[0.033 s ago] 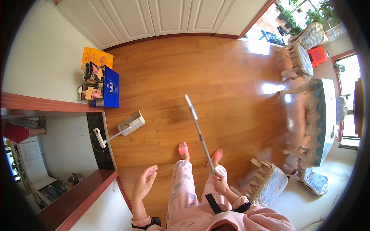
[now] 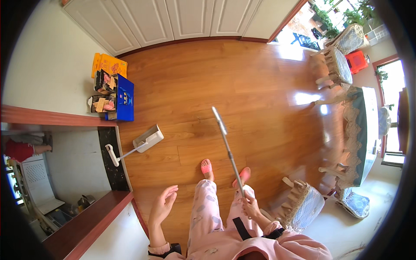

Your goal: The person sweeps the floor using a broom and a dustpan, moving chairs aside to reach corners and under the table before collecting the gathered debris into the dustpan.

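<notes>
My right hand [image 2: 250, 205] is wrapped round the upper part of a thin grey handle, in front of my right leg. The handle slants away from me to a narrow white head at floor level; it looks like a broom [image 2: 231, 157], its bristles not clearly visible. My left hand [image 2: 162, 204] is raised at my left side with nothing in it, fingers extended and thumb slightly apart. Beyond it, at the left, a white long-handled dustpan [image 2: 148, 138] lies on the wooden floor, its grip [image 2: 112, 155] resting near the dark doorway threshold.
Blue, black and yellow boxes [image 2: 125, 99] stand against the left wall. White cabinet doors [image 2: 188, 19] line the far side. Fabric-covered chairs [image 2: 299, 206] and a cloth-draped table [image 2: 364, 138] stand at the right. Through the left doorway, part of a person in red [image 2: 19, 148] shows.
The white broom head has shifted slightly to the right across the floor, and my right hand has tilted a little with it. My left hand and the dustpan stay in place.
</notes>
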The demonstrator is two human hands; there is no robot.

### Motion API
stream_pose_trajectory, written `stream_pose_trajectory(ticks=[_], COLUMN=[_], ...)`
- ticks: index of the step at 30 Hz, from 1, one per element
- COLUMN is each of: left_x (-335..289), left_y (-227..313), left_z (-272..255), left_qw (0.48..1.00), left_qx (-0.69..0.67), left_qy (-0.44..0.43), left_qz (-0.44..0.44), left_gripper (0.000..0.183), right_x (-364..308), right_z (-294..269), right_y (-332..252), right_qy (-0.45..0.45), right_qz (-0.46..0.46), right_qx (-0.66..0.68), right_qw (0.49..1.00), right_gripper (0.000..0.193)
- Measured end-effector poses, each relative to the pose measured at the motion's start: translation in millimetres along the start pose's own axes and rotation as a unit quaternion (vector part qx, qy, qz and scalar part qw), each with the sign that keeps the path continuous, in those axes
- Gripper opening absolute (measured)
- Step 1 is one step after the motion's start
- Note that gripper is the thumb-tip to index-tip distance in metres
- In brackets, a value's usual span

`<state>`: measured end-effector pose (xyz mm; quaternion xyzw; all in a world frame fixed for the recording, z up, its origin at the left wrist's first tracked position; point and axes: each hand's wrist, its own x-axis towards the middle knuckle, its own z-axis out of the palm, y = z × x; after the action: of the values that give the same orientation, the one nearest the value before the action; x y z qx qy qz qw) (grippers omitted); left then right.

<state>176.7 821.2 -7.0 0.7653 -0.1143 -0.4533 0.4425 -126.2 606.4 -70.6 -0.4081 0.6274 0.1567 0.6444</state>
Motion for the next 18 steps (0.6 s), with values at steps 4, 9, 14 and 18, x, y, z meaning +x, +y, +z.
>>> stream_pose_trajectory(ticks=[4,9,14,18], left_x=[1,-22,-50,-79], left_y=[7,0,-17,-20], left_z=[4,18,47,60], left_qw=[1.0,0.999,0.999,0.999], left_qx=[0.017,0.044,0.043,0.053], left_qy=[0.005,0.01,-0.003,-0.01], left_qz=[0.012,0.002,0.008,0.002], left_gripper=[0.03,0.031,0.032,0.031], right_x=[-16,5,6,12], right_z=[-39,-60,-10,38], right_y=[13,53,68,73], right_qy=[0.016,0.037,0.046,-0.093], right_qz=[0.027,0.014,0.045,0.057], right_qx=[0.099,0.213,0.193,0.275], right_qw=[0.995,0.976,0.979,0.955], right_gripper=[0.042,0.012,0.008,0.033])
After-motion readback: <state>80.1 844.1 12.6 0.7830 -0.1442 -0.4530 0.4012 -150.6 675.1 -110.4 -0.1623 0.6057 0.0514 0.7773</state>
